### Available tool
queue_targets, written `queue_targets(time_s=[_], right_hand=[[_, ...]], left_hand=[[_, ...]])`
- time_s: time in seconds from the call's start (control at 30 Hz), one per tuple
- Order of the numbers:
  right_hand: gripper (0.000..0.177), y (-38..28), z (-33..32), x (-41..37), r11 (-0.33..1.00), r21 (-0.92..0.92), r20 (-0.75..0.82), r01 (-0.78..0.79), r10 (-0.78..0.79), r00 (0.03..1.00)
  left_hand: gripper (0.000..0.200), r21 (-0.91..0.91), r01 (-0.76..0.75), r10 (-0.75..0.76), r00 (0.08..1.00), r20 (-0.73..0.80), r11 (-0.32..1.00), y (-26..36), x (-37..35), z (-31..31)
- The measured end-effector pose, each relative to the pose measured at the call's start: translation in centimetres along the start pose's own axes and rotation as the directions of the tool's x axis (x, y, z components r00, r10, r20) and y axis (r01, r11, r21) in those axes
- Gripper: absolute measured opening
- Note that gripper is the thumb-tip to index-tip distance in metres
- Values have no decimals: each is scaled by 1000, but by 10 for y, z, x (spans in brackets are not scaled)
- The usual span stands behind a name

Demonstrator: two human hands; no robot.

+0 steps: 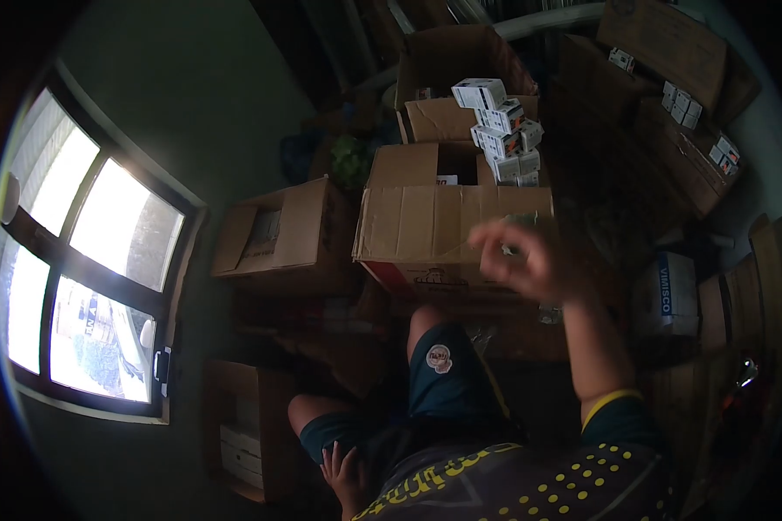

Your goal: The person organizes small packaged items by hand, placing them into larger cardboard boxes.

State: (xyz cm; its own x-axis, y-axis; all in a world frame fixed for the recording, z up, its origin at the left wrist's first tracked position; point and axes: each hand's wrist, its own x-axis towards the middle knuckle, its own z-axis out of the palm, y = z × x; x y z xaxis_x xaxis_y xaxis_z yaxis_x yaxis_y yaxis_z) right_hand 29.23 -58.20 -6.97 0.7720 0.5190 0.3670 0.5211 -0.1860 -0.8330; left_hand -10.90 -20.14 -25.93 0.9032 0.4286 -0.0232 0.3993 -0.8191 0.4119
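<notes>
My right hand (526, 260) is raised in front of the large cardboard box (426, 221), its fingers bent and smeared by motion; whether they hold anything I cannot tell. My left hand (343, 469) lies on my thigh with the fingers spread and nothing in it. On the far right part of the large box, several small white printed cartons (500, 117) are piled in an uneven stack, the top one jutting out to the left. The box's top flaps leave a dark gap, where a white piece with red print (447, 181) shows.
A second cardboard box (274, 230) stands to the left, near a bright window (96, 252). Behind the stack is an open box (460, 65). Small cartons (682, 106) sit on boxes at the right, above a VIMISCO box (673, 293). A low box (239, 434) holds white cartons.
</notes>
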Motion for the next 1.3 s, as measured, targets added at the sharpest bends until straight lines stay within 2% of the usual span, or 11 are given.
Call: queue_targets(time_s=[0.13, 0.27, 0.33, 0.37, 0.47, 0.6, 0.8, 1.03, 1.07, 1.13, 1.3], right_hand=[[46, 2, -63, 108, 777, -628, -264, 50, -273, 925], [65, 42, -103, 194, 254, -953, -222, -166, -210, 952], [71, 104, -147, 233, 665, -744, -52, -61, 34, 998], [71, 127, -157, 239, 835, -494, -51, -244, 253, 966], [59, 178, -195, 257, 693, -720, 71, -25, 110, 991], [50, 155, -185, 255, 563, -823, -8, -78, 125, 992], [53, 126, -161, 249, 409, -910, -98, -71, -46, 994], [51, 96, -129, 192, 538, -843, -61, 21, -134, 989], [50, 75, -101, 176, 534, -841, -131, -85, -48, 990], [52, 70, -80, 153, 558, -828, -132, -52, -105, 986], [54, 44, -29, 105, 548, -825, -82, 139, -359, 930]], left_hand=[[39, 19, -9, 9, 1000, 23, 1000, -2, 23, 3], [39, 6, 0, 0, 1000, 14, 1000, 5, 45, 3], [38, 3, 8, -8, 1000, 2, 1000, 11, 50, -1], [37, -12, 2, -2, 1000, 1, 1000, 12, 53, -4], [38, 44, 96, -97, 995, 26, 994, 10, 65, -1], [64, 80, 310, -315, 947, 61, 947, 13, 90, -2], [53, 131, 433, -452, 862, 232, 892, -6, 148, -11], [37, 109, 339, -354, 919, 172, 934, -27, 172, 1], [35, 128, 306, -324, 931, 167, 943, -28, 173, 4], [27, 203, 134, -138, 990, 8, 970, -36, 167, 17], [15, 188, -22, 59, 979, -195, 982, -52, 176, 21]])
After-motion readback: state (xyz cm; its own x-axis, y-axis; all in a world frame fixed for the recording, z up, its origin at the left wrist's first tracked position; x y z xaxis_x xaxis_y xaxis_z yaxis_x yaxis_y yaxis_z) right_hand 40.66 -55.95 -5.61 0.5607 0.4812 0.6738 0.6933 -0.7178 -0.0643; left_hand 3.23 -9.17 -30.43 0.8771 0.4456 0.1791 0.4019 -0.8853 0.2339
